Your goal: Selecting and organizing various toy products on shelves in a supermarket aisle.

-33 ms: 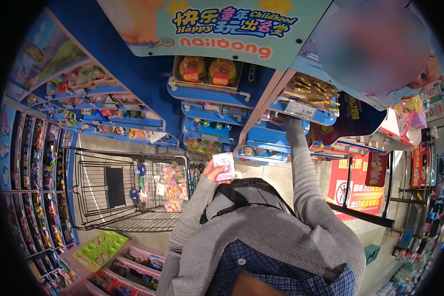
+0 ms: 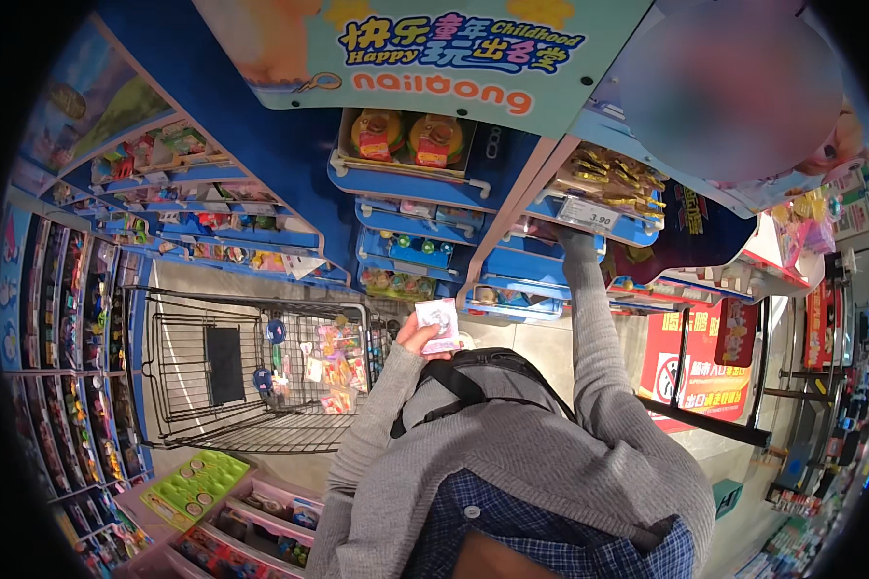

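My left hand [image 2: 417, 338] is closed around the edge of a small pale pink and white box [image 2: 438, 325], held in front of my body near the grey bag [image 2: 497, 381]. My right arm [image 2: 589, 309], in a grey knit sleeve, reaches into the blue display shelf [image 2: 531, 265]. The hand at its end goes in beneath the upper tray [image 2: 628, 227], so its fingers are hidden. That tray holds gold-coloured wrapped goods [image 2: 608, 174] and has a price tag on its front.
A black wire shopping cart [image 2: 193, 386] with colourful packets [image 2: 338, 367] stands at my left. Toy shelves [image 2: 193, 203] line the left and front. Behind the cart sits a pink rack with a green board [image 2: 198, 487]. A red floor sign [image 2: 700, 362] lies at right.
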A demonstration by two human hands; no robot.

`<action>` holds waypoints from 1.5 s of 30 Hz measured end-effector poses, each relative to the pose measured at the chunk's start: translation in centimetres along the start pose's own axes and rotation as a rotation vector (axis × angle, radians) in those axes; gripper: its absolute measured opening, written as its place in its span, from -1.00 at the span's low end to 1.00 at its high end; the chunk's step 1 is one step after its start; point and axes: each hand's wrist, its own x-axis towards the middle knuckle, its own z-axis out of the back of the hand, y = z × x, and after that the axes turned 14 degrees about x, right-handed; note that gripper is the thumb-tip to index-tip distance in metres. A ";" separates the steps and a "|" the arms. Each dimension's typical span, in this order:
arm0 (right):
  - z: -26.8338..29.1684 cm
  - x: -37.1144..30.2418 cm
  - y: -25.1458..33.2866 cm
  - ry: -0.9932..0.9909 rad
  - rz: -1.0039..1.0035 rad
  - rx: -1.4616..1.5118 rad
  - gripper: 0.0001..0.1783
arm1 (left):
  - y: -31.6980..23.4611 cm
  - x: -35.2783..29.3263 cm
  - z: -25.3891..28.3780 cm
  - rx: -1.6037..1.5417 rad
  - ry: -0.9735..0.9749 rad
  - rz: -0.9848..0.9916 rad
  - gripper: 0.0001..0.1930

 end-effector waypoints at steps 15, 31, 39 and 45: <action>-5.7 -10.5 9.5 0.546 -0.713 0.148 -0.52 | -0.6 0.2 -2.0 -0.078 0.024 0.067 -0.60; -3.9 0.6 -0.1 0.239 0.463 -0.974 -0.79 | -0.4 -0.9 -1.9 0.073 -0.105 0.032 -0.57; -6.8 -1.2 4.9 0.054 0.028 0.209 -0.83 | -0.2 -2.0 -1.5 0.023 -0.179 -0.002 -0.59; 5.5 0.0 -7.5 0.190 -0.314 0.006 -0.65 | 0.8 -2.1 -1.0 0.028 -0.283 0.012 -0.56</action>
